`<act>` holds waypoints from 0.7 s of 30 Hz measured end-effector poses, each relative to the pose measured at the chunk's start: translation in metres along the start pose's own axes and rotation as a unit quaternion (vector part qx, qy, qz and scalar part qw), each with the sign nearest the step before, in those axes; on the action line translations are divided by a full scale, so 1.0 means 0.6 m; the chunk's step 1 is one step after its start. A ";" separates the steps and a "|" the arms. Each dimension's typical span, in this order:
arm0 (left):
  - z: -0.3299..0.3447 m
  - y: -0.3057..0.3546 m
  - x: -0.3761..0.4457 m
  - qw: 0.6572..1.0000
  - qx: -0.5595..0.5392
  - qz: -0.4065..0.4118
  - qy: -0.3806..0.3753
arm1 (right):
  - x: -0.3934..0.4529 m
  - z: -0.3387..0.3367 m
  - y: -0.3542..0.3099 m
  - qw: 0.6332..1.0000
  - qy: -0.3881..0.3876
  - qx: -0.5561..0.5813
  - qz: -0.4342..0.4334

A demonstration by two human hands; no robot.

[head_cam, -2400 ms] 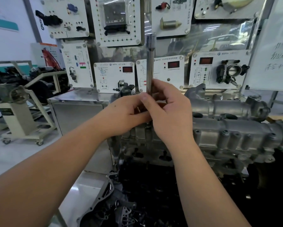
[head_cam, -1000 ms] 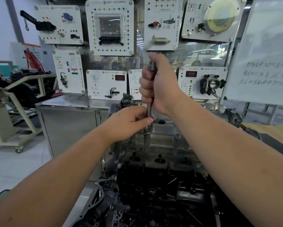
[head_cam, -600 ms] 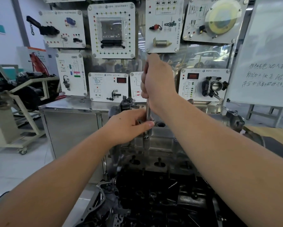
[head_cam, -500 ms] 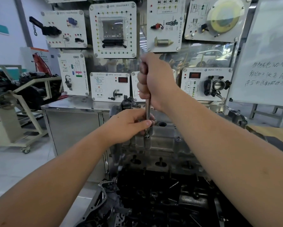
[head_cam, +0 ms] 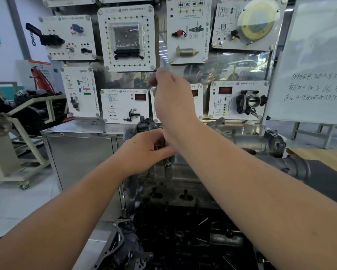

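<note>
r hand off fist grip, fingers atop rod, axis vertical

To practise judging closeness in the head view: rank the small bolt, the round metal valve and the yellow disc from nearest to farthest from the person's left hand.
1. The small bolt: just below the left hand, on the engine block.
2. The round metal valve: off to the right, at mid-height.
3. The yellow disc: top right, highest up.
</note>
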State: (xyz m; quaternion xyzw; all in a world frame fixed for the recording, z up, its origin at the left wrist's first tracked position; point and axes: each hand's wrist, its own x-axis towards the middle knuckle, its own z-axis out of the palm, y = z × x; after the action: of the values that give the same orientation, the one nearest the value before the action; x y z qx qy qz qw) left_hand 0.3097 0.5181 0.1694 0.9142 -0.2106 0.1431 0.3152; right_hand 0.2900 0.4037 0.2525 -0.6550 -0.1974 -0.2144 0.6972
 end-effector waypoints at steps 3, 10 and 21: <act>-0.002 -0.002 -0.005 1.000 -0.010 0.001 -0.014 | 0.013 -0.008 -0.005 0.998 -0.013 0.055 0.039; -0.006 -0.004 -0.007 0.998 -0.044 0.029 -0.023 | 0.023 -0.032 -0.005 0.972 -0.171 0.128 0.098; 0.000 0.006 -0.006 0.999 0.051 -0.004 0.004 | 0.021 -0.017 -0.012 0.999 -0.022 -0.013 0.032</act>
State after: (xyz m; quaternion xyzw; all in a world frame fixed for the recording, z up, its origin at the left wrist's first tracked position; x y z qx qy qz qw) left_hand 0.3051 0.5168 0.1700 0.9292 -0.1985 0.1564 0.2697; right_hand 0.2965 0.3926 0.2649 -0.6742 -0.1891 -0.1804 0.6908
